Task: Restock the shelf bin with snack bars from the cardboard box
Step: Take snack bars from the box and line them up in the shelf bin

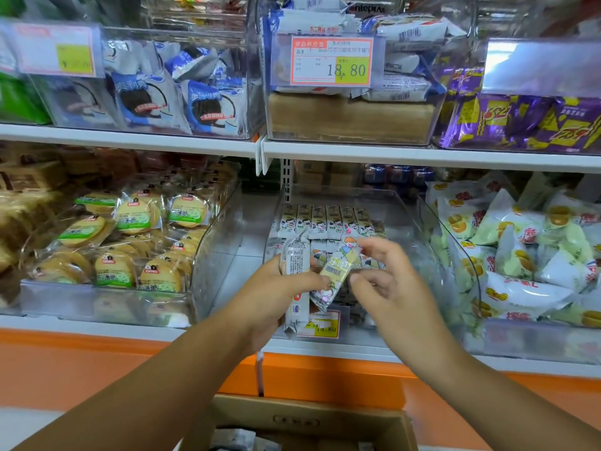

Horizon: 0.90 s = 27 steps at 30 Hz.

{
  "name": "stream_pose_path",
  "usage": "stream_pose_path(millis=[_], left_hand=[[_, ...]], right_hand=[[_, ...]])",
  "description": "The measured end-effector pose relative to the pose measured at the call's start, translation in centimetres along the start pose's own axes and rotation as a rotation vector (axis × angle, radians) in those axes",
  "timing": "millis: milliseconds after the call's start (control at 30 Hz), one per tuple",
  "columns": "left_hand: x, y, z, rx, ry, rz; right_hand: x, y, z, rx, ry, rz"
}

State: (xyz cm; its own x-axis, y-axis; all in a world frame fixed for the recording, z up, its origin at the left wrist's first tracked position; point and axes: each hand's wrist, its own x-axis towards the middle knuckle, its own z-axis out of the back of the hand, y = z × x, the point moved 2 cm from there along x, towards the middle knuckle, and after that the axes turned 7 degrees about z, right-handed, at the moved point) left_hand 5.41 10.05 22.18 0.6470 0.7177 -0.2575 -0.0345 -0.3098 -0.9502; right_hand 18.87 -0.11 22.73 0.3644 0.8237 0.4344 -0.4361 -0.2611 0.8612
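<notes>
My left hand (pixel 276 294) grips snack bars (pixel 296 265) in pale wrappers with cartoon prints, held upright in front of the clear shelf bin (pixel 429 229). One bar (pixel 335 275) leans out to the right from that bunch. My right hand (pixel 387 275) is beside it, fingers curled, thumb and forefinger at the leaning bar's top end; whether it grips the bar is unclear. Inside the bin, a row of the same bars (pixel 328 219) stands at the back. The cardboard box (pixel 302 421) lies open below, at the bottom edge, with a few wrapped bars inside.
Clear bins flank the target one: round biscuits (pixel 130 249) on the left, white and yellow packs (pixel 527 255) on the right. The upper shelf holds blue cookie packs (pixel 182 89), a bin with a price tag (pixel 331 61) and purple packs (pixel 527 122). An orange base (pixel 97 362) runs beneath the shelf.
</notes>
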Motion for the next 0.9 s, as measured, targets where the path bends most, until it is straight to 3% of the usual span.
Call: stream_pose_path(millis=[167,633,733,900], left_hand=[[-0.2,0.0,-0.4,-0.045,0.027,-0.003],[0.4,-1.0,-0.1,0.007,0.087,-0.073],[0.6,-1.6,0.3,0.096,-0.016,-0.149],[0.4,-3.5,2.7,0.455,-0.370,-0.384]], right_hand=[[-0.9,-1.1,-1.1,-0.049,0.234,-0.029],[3.4,-1.2,3.0,-0.175,-0.084,-0.043],[5.2,-1.3,4.9,-0.319,-0.177,-0.015],[8.1,-3.1,8.1,-0.633,-0.171,-0.054]])
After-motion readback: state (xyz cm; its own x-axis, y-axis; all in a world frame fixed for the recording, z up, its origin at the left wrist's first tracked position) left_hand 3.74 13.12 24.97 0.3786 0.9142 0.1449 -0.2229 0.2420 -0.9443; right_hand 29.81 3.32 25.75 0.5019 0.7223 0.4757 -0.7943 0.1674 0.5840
